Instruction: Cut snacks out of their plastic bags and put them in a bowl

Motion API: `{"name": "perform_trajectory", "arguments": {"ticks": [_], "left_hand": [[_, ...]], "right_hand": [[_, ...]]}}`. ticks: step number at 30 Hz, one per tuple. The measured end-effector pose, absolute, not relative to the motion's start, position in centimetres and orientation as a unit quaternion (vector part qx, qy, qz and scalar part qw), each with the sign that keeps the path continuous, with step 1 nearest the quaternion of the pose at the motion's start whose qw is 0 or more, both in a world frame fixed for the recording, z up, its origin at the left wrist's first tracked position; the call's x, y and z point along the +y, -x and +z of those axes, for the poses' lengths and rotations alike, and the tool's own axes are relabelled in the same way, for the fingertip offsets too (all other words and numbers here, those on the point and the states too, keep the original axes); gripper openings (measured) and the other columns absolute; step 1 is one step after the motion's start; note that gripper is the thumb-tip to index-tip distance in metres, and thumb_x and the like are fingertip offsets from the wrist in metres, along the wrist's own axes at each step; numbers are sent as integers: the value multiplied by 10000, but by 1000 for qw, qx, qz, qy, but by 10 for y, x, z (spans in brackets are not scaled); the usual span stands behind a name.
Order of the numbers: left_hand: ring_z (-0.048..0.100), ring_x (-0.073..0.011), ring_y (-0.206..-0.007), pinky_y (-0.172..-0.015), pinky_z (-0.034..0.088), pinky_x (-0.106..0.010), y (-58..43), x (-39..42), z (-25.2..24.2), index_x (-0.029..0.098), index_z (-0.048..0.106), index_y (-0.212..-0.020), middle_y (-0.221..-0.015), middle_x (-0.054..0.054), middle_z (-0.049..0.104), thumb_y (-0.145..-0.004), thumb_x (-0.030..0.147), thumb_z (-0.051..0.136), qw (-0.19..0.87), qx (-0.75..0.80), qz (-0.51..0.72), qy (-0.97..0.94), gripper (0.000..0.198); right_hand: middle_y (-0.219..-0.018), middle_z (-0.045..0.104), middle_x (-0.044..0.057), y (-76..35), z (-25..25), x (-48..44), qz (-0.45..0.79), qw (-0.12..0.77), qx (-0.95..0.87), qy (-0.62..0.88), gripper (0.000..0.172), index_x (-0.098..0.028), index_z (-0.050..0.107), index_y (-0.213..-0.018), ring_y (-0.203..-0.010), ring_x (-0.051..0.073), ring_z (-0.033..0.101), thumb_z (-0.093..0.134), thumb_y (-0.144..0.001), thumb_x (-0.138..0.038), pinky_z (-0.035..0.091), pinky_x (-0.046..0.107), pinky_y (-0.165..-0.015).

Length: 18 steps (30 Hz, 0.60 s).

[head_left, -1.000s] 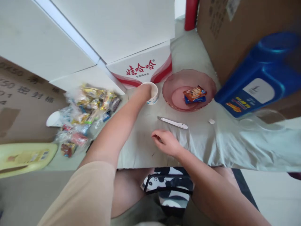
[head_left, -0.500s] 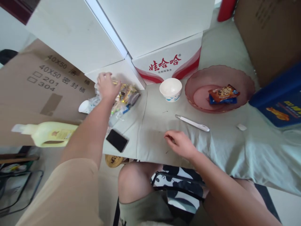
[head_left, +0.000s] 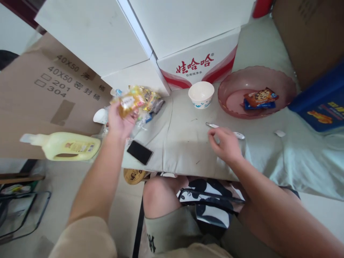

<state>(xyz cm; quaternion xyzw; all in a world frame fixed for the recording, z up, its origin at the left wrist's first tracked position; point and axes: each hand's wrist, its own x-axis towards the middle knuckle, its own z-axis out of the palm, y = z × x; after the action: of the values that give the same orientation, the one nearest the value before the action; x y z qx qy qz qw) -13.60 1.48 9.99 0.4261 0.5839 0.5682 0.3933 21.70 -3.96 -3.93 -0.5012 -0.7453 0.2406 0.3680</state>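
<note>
My left hand (head_left: pixel 119 122) is closed on a shiny yellow snack packet (head_left: pixel 130 102), raised above a heap of small wrapped snacks (head_left: pixel 149 100) in clear plastic. My right hand (head_left: pixel 225 143) is over the middle of a slim white tool with a metal tip (head_left: pixel 240 135), which lies on the cloth. Its fingers are curled; whether they grip the tool or anything else is hidden. Beyond them stands a white paper bowl (head_left: pixel 201 94). To its right, a pink translucent basin (head_left: pixel 228 98) holds an orange-brown snack packet (head_left: pixel 262 96) on top of a blue packet (head_left: pixel 260 105).
A black phone (head_left: pixel 139 152) lies near the front edge, with a pale yellow bottle (head_left: pixel 72 146) on its side farther left. White cartons (head_left: pixel 197 70) line the back. A blue package (head_left: pixel 319 107) stands at the right, and a small white scrap (head_left: pixel 280 133) lies before the basin.
My left hand has turned and lifted a yellow packet off the heap. My right hand has moved up and right, over the white tool. The view has shifted slightly.
</note>
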Motion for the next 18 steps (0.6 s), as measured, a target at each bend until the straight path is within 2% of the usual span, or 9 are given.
{"name": "perform_trajectory", "arguments": {"ticks": [3, 5, 7, 8, 10, 12, 15, 18], "left_hand": [[617, -141, -723, -590, 393, -258, 68, -32, 60, 211, 615, -1023, -942, -45, 715, -878, 334, 622, 566, 520, 587, -254, 191], [621, -142, -689, -570, 390, -256, 23, -49, 29, 220, 611, -1014, -928, -43, 714, -879, 291, 601, 638, 484, 573, -175, 153], [517, -114, -546, -527, 356, -259, -13, -52, 4, 209, 617, -968, -806, -33, 671, -933, 335, 537, 687, 460, 550, -122, 153], [388, -83, -454, -493, 310, -256, -25, -50, -4, 200, 619, -931, -742, -15, 629, -965, 367, 495, 700, 450, 543, -109, 211], [201, -51, -400, -469, 261, -256, -41, -43, -14, 191, 644, -927, -690, 12, 573, -1016, 397, 420, 737, 425, 514, -108, 317], [125, -38, -388, -457, 243, -251, -48, -36, -17, 181, 673, -946, -665, 23, 549, -1048, 391, 363, 779, 397, 474, -106, 388], [148, -22, -349, -424, 219, -221, -57, -31, -23, 151, 685, -927, -626, 9, 571, -1067, 377, 317, 850, 367, 369, -80, 454], [320, -42, -326, -392, 227, -201, -66, -33, -33, 148, 659, -876, -627, -51, 654, -1039, 484, 397, 900, 349, 237, -110, 457]], "right_hand": [[-1172, 694, 197, -237, -48, -35, 127, 321, -721, 601, 319, -173, 689, -1158, -1102, 358, 608, 547, -891, -275, 457, 487, -942], [-1231, 673, 228, -249, -57, -31, 107, 264, -721, 632, 360, -142, 672, -1194, -1128, 381, 581, 549, -885, -281, 443, 513, -942], [-1161, 685, 228, -258, -65, -28, 112, 246, -716, 644, 300, -138, 674, -1122, -1087, 371, 584, 502, -911, -265, 439, 511, -921], [-1096, 689, 215, -260, -68, -28, 124, 263, -705, 647, 272, -145, 668, -1081, -1042, 352, 592, 477, -926, -261, 444, 496, -899], [-931, 665, 145, -261, -69, -29, 188, 340, -655, 648, 249, -174, 634, -1050, -900, 292, 598, 441, -963, -303, 461, 434, -817], [-799, 585, 47, -255, -65, -33, 300, 441, -584, 612, 274, -222, 585, -1038, -754, 225, 566, 424, -995, -440, 464, 361, -717], [-807, 523, -15, -239, -50, -39, 458, 530, -519, 490, 396, -266, 516, -969, -673, 156, 531, 552, -906, -656, 466, 296, -639], [-898, 548, -23, -220, -34, -36, 553, 489, -510, 441, 504, -270, 497, -972, -572, 98, 469, 805, -736, -591, 400, 260, -510]]}}
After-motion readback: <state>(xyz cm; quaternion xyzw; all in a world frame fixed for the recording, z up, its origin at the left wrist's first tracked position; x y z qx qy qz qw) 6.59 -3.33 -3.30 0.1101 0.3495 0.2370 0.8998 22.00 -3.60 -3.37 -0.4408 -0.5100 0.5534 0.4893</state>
